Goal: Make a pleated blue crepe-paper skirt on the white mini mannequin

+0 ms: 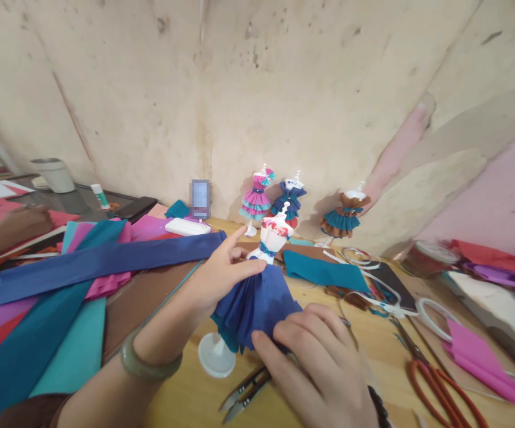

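A small white dress-form mannequin (276,232) stands tilted on its round base (217,355). It has a red-patterned bust piece and a teal waistband. A pleated blue fabric skirt (257,303) hangs from its waist, with teal fabric beneath. My left hand (224,267) is closed at the waist: the thumb presses the top of the blue skirt, and the other fingers go behind the form. My right hand (317,356) pinches the skirt's lower right edge. Thread snips (246,393) are below the skirt, their handle partly hidden by my right hand.
Three dressed mini mannequins, one pink (256,202), one navy (289,199) and one brown and teal (347,217), stand by the wall. Orange-handled scissors (440,386) lie right. Fabric strips (106,261) pile up left. Another person's hand (21,226) is at far left.
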Demonstrator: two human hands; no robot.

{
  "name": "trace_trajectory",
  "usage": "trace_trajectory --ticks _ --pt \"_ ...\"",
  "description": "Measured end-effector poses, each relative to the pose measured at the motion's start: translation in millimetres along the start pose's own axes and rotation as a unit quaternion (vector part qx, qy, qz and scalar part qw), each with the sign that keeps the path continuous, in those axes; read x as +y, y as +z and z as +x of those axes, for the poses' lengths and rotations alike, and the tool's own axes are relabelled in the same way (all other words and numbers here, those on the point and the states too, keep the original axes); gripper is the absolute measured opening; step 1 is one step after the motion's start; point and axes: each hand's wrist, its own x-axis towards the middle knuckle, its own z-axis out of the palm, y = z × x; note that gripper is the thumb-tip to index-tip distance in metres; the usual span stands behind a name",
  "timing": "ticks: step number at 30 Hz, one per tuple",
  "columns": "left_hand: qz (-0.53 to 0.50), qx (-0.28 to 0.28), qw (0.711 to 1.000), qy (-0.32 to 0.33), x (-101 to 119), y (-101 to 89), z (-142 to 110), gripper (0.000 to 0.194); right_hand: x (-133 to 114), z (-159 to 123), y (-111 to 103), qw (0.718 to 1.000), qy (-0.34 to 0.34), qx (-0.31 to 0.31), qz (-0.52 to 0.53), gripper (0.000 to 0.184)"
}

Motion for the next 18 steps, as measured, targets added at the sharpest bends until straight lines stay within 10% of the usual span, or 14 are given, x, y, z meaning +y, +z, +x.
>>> trace_trajectory --ticks 18 --pt "0.004 -0.047 0.998 0.034 -4 -6.4 2 0.102 -10 -5 19 0.997 -0.023 -0.042 0.068 0.025"
